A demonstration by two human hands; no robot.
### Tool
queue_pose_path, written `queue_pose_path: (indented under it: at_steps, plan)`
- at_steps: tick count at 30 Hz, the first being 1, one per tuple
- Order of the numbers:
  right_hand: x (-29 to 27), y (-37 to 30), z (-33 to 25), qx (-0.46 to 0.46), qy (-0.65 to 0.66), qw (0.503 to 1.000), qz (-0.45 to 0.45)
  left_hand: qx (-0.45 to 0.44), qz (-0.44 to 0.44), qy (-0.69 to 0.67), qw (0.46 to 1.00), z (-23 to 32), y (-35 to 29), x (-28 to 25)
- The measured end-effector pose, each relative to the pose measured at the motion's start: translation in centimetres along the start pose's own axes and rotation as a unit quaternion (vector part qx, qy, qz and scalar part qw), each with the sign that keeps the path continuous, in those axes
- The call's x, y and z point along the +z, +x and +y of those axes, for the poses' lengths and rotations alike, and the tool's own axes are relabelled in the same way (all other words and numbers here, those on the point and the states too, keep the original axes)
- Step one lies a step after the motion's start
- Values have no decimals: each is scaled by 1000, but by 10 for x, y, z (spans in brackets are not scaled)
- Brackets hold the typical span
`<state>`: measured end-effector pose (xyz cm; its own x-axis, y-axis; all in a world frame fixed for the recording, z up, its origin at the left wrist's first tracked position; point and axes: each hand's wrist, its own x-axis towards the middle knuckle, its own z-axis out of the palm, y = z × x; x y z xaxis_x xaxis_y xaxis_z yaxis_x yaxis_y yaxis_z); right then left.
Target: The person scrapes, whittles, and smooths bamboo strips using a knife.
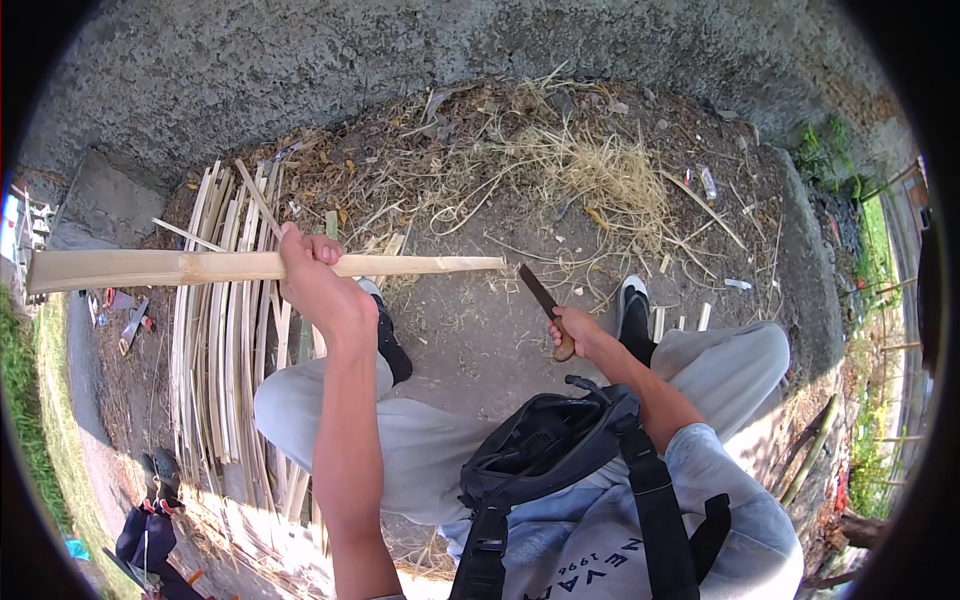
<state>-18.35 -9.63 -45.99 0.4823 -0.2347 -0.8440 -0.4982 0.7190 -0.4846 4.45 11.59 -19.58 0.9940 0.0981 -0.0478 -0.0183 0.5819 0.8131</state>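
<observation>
A rough grey masonry wall (pixel 480 45) bounds the brown earthen ground (pixel 450 345); a clear plastic bottle (pixel 708 183) lies at right, a leafy green plant (pixel 822 152) beyond it. Green grass (pixel 22 385) borders the left.

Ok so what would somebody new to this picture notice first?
Probably the long pale strip gripped in the left hand, stretching from the far left to the middle, where its tip comes near the dark blade of the knife in the right hand. Next, likely the pile of similar strips on the ground at left and the tangled shavings near the wall.
</observation>
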Motion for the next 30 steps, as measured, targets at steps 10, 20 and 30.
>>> queue_pose_path:
  at_steps: [10,20,30]
  plan:
    - [12,25,5,34,11,999,-34,-1,-3,5,1000,-9,2,-3]
    - [15,48,15,32,12,999,-36,2,-15,10,1000,-9,-4,-4]
    - [44,18,23,12,-151,988,-4,4,-14,14,1000,-7,-5,-3]
